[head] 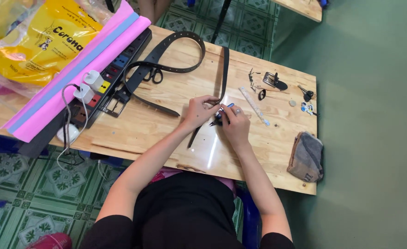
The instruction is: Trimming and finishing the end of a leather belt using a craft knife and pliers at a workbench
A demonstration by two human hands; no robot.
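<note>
Lying at the table's far left, a yellow plastic package (pixel 37 41) rests beside pink and blue sheets (pixel 74 69). Mid-table, the left hand (pixel 199 112) pinches a black strap (pixel 224 74), fingers closed on it. The right hand (pixel 235 122) grips a small dark tool (pixel 216 121). A grey pouch (pixel 306 157) sits rightmost.

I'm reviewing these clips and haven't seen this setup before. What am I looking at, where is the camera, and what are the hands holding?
There is no machine: a person works with bare hands, filmed from a camera on their head, looking down at a wooden table. The left hand pinches a narrow black strap. The right hand grips a small dark tool; its kind is unclear. Nearby lie a black belt with a buckle, a power strip, a ruler, a metal buckle and a grey pouch.
</note>
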